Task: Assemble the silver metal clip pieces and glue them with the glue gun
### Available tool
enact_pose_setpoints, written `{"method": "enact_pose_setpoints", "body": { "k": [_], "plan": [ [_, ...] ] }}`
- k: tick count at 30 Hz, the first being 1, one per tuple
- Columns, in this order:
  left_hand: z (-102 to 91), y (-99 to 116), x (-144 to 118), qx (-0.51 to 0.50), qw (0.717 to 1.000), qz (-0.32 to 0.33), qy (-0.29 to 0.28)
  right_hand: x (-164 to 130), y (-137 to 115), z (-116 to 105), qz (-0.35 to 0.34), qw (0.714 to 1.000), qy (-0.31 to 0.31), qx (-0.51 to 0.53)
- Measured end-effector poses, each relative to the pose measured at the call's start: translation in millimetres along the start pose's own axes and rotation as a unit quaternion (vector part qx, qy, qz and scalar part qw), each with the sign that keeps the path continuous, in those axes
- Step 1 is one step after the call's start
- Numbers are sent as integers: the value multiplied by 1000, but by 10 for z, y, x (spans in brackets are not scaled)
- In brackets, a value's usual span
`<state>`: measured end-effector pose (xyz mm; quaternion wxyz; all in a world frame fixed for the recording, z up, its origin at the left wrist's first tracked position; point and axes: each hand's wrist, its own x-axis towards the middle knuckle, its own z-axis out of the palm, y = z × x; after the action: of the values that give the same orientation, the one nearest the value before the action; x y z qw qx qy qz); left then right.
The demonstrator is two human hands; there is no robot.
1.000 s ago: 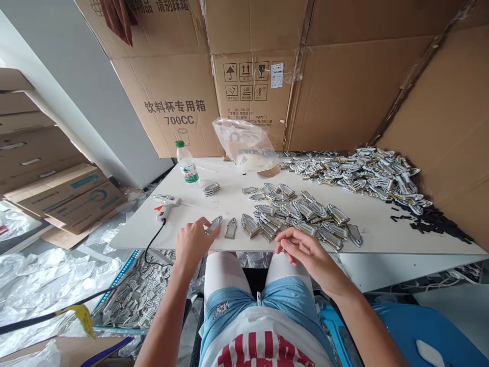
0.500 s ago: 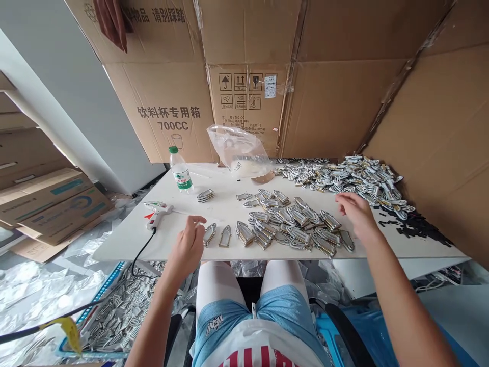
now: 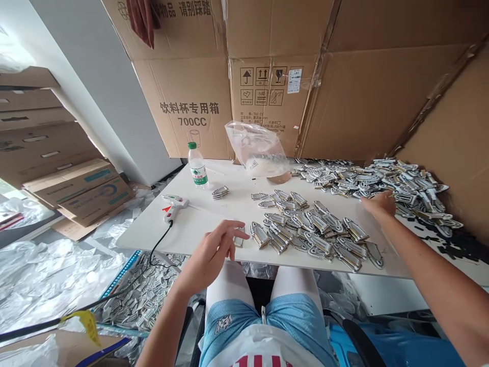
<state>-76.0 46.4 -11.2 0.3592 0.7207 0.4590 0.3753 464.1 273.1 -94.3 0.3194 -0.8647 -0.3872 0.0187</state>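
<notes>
Your left hand (image 3: 214,250) hovers spread and empty at the surface's (image 3: 198,224) near edge, over a metal clip (image 3: 239,239). Your right hand (image 3: 378,205) reaches the far clip heap (image 3: 382,178); its grip is unclear. Bare surface lies leftward toward the glue gun (image 3: 173,206).

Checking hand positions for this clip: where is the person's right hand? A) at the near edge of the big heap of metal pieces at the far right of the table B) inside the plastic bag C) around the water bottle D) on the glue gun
A: the right hand reaches out to the edge of the big heap of metal pieces, well away from the glue gun, water bottle and plastic bag.
</notes>
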Motion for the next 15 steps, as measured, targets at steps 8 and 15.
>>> {"method": "enact_pose_setpoints", "body": {
  "k": [8,15],
  "plan": [
    [-65,126,-98,-9,1000,-14,-20,59,38,-51,90,995,-25,37],
    [-40,199,-131,-38,999,-19,-6,30,65,-169,69,991,-17,110]
  ]
}}
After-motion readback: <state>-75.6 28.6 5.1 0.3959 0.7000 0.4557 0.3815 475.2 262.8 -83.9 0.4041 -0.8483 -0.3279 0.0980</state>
